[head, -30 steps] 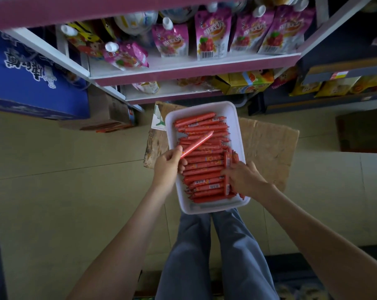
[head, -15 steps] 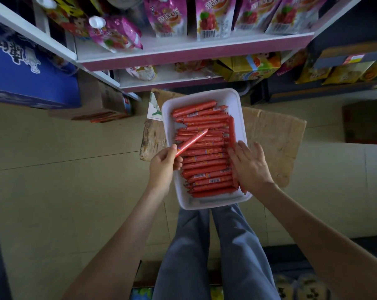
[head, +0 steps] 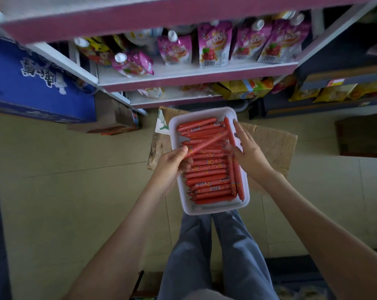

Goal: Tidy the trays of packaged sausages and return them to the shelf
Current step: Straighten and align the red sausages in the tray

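A white foam tray (head: 217, 210) rests on my knees, filled with several red packaged sausages (head: 207, 176) lying crosswise. My left hand (head: 172, 163) is at the tray's left rim and pinches one end of a single sausage (head: 207, 142) that points diagonally up to the right over the rows. My right hand (head: 247, 151) lies with straight fingers along the tray's right side, touching lengthwise sausages (head: 236, 176) set against the right wall.
A pink-edged shelf (head: 196, 77) with purple spouted pouches (head: 214, 45) stands ahead, a lower shelf below it with yellow boxes (head: 246, 88). A cardboard sheet (head: 269, 144) lies under the tray's far end. A blue carton (head: 31, 83) is at left, dark shelving at right.
My right hand slid forward along the tray's right side, toward its far end. The left hand kept its sausage, now tilted further across the tray. The view tilted up.
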`<state>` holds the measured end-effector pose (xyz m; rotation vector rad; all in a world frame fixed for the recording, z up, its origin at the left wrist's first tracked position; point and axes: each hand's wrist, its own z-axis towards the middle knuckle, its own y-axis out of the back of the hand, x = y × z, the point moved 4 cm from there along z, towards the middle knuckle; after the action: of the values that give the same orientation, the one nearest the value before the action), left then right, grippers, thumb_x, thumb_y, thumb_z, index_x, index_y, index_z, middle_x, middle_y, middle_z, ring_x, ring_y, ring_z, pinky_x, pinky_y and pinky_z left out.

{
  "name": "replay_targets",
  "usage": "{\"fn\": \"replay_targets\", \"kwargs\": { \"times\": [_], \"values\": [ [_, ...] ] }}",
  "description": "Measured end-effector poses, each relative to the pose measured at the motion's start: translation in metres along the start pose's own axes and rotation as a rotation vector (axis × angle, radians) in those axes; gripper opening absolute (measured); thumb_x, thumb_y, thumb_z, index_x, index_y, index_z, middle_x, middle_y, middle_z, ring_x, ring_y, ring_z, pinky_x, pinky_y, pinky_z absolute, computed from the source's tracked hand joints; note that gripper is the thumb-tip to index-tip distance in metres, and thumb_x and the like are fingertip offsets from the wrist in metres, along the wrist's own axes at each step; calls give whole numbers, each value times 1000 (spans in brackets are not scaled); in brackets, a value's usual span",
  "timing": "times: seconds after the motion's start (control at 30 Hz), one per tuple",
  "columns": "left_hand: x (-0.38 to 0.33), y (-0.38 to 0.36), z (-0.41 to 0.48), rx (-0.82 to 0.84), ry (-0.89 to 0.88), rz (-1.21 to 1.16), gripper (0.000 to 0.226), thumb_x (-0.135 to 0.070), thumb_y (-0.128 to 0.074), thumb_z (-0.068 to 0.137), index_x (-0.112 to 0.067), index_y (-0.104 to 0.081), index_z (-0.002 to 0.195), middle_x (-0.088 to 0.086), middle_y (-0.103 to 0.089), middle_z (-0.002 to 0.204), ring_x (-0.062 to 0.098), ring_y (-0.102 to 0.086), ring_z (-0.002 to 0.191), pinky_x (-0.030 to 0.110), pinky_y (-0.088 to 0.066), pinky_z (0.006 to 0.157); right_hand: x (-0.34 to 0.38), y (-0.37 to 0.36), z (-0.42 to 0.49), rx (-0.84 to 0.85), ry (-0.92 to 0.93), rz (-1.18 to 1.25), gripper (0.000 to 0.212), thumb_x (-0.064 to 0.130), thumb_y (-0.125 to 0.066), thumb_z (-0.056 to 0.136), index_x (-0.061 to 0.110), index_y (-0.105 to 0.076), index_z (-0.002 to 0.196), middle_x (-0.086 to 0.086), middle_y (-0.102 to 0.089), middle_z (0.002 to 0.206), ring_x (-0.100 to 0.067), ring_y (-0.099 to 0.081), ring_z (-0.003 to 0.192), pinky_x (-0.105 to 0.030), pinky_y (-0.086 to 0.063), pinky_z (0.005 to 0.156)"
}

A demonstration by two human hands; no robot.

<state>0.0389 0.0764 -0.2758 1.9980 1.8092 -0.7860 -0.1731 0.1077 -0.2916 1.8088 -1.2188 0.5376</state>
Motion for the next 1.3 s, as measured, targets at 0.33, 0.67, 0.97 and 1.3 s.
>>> {"fn": "replay_targets", "kwargs": {
  "times": [0.33,0.67,0.97,1.3],
  "values": [
    [-162,-43,-127,175,-261,62,30,-19,-51,96,-11,-59,69,-2,-53,53,7,-45,46,16,-39,50,187,139,-103,-181,261,372,23,-1,-58,90,20,-64,97,1,-69,76,-12,-65,71,-26,-52,72],
    [-276,-70,-239,174,-647,88,18,-22,-59,92,-11,-70,83,-3,-58,58,10,-48,51,27,-40,61,312,174,-157,-248,606,-251,19,11,-68,86,17,-64,103,-3,-62,93,-22,-60,83,-22,-45,70],
    [-328,-91,-324,0,-1401,415,18,-36,-64,81,-27,-67,97,-5,-69,101,14,-65,95,37,-51,89,383,182,-191,-311,808,69,27,-5,-58,88,12,-64,108,5,-66,95,4,-61,85,-19,-48,81],
    [-329,-97,-348,-418,-1869,682,31,-17,-53,86,-3,-65,110,9,-68,97,17,-55,92,18,-40,80,422,188,-259,-602,1323,-160,32,8,-67,84,27,-56,107,24,-54,104,3,-51,99,-12,-38,87]
  ]
}}
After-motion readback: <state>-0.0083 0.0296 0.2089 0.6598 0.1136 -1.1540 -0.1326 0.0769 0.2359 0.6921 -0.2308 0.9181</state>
